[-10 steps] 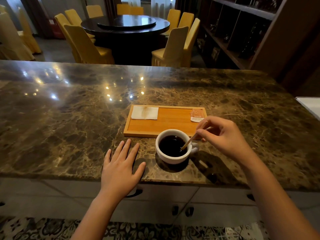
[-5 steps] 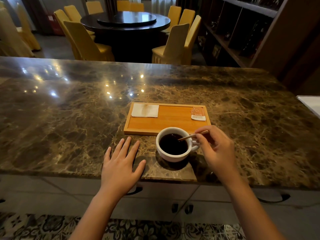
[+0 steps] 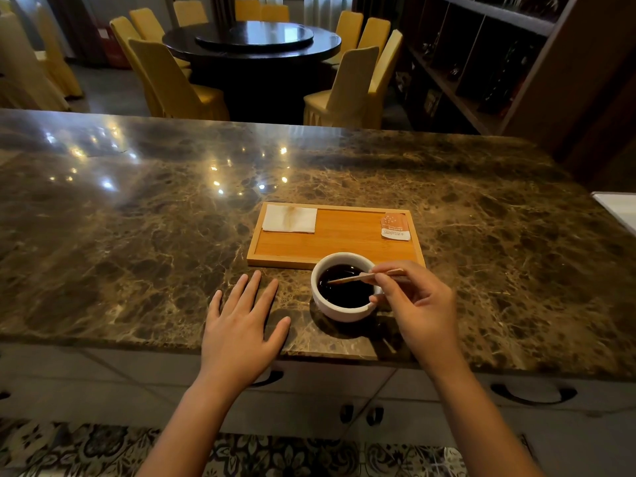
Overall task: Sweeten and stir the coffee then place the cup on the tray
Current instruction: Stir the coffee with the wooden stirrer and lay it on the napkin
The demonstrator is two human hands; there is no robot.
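Observation:
A white cup [image 3: 340, 309] of black coffee stands on the marble counter, just in front of a wooden tray [image 3: 330, 246]. My right hand [image 3: 418, 304] sits to the cup's right and pinches a thin wooden stir stick [image 3: 351, 279], whose tip reaches over the coffee. The cup's handle is hidden behind that hand. My left hand [image 3: 241, 328] lies flat on the counter left of the cup, fingers spread, holding nothing. On the tray lie a folded white napkin [image 3: 289, 219] at the far left and an orange sugar packet [image 3: 395, 227] at the far right.
The brown marble counter [image 3: 137, 235] stretches wide to both sides, its near edge under my wrists. A white object [image 3: 619, 208] shows at the right edge. Beyond the counter are a round dark table [image 3: 251, 43], yellow chairs and dark shelving [image 3: 481, 63].
My right hand has lowered beside the cup, and the stick has swung from steep to nearly level across the coffee. The left hand has stayed flat.

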